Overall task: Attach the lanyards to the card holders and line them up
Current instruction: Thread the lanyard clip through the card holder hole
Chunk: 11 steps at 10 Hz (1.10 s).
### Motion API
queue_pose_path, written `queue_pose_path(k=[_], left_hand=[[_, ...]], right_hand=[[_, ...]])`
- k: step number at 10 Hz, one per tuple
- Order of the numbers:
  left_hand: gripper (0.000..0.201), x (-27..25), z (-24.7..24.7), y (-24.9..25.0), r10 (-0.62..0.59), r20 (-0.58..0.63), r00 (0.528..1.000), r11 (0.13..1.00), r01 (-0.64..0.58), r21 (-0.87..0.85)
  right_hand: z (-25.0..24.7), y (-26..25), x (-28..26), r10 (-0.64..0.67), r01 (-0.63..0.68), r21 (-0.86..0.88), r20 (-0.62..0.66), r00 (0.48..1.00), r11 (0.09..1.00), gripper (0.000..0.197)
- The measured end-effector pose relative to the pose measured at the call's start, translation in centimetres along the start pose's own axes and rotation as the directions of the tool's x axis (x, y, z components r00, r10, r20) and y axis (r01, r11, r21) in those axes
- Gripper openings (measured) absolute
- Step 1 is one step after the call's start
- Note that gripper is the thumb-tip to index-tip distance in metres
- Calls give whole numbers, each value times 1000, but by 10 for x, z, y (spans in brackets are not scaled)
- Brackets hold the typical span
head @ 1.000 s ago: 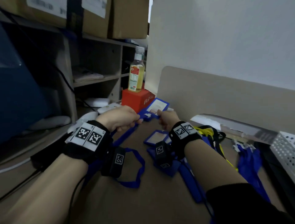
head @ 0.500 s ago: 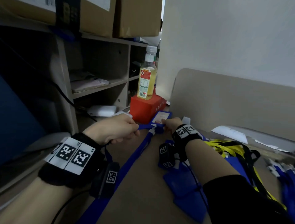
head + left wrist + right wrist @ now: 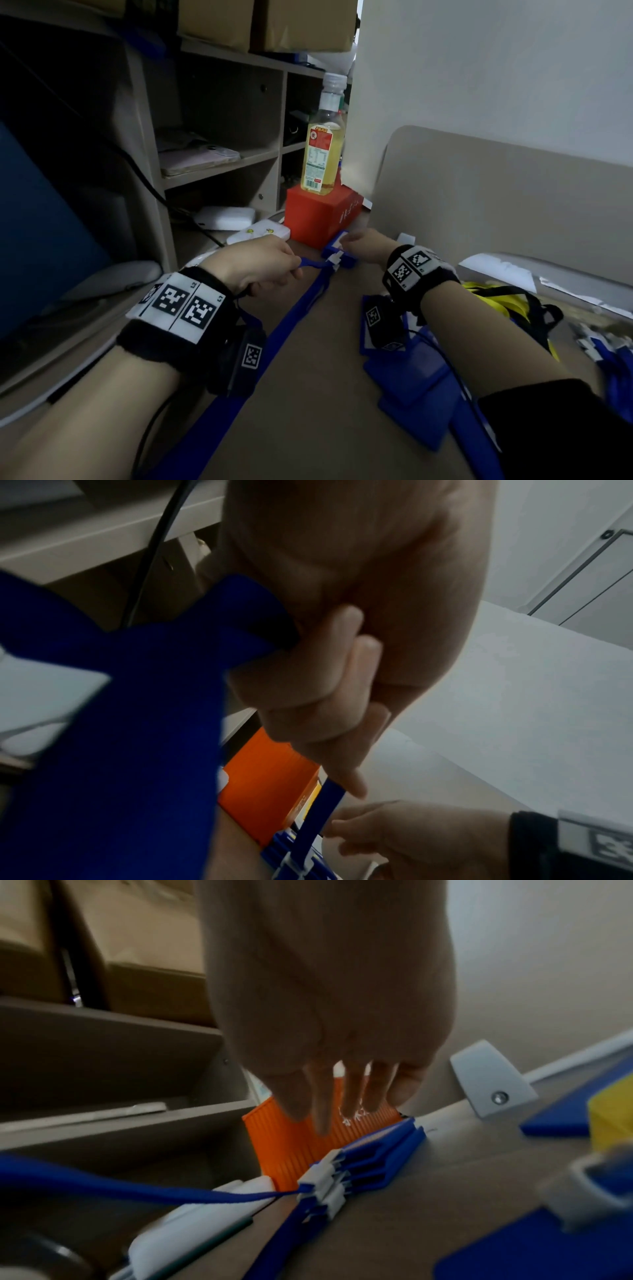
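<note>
Left hand (image 3: 260, 263) grips the blue lanyard (image 3: 313, 264) — right hand (image 3: 368, 245) slack-fingered, fingertips hidden.

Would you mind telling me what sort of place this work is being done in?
Probably an office or stockroom desk: a wooden shelf unit with cardboard boxes on top, a desk partition, and piles of blue card holders and lanyards.

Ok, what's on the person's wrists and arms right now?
Both hands are bare. The left wrist carries a black fabric band with white square-code tags and a black camera pod beneath; the right wrist carries the same. Thin black cables trail from each. A black sleeve covers the right upper forearm.
</note>
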<state>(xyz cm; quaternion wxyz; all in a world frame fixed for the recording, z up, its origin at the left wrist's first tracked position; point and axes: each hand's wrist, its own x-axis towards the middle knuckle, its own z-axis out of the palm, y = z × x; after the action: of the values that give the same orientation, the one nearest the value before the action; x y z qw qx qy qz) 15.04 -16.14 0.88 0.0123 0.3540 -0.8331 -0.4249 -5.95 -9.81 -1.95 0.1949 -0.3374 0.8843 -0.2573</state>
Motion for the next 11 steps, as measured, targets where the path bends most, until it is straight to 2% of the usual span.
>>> queue_pose_path(k=[1, 2, 3, 5, 7, 8, 9, 10, 11], left_hand=[[28, -5, 2, -1, -5, 20, 1000, 999, 6, -37], [29, -15, 0, -6, 7, 50, 999, 999, -4, -47], [30, -33, -6, -18, 6, 67, 998, 999, -2, -49], [30, -86, -18, -53, -82, 37, 996, 997, 82, -7], [29, -133, -17, -77, -146, 57, 988, 983, 139, 117], [30, -145, -15, -85, -211, 127, 969, 958, 180, 222], [35, -153, -16, -87, -268, 141, 953, 936, 223, 270], [38, -157, -21, -79, -286, 58, 956, 899, 248, 360], [42, -157, -25, -64, -299, 40, 953, 872, 256, 416]], right_hand=[[13, -6, -10, -28, 55, -144, 187, 982, 988, 39], [20, -10, -15, -47, 95, -230, 207, 977, 968, 41], [20, -16, -17, -14, 66, -270, 190, 982, 961, 46], [30, -10, -9, -107, 157, -396, 146, 984, 905, 46], [36, -16, -11, -145, 175, -516, 99, 984, 839, 43], [41, -19, -8, -104, 131, -490, 83, 991, 862, 42], [42, -24, -17, -81, 117, -495, 93, 992, 861, 41], [42, -28, -19, -91, 154, -499, 149, 985, 853, 33], [34, -32, -4, -89, 214, -543, 247, 965, 812, 34]])
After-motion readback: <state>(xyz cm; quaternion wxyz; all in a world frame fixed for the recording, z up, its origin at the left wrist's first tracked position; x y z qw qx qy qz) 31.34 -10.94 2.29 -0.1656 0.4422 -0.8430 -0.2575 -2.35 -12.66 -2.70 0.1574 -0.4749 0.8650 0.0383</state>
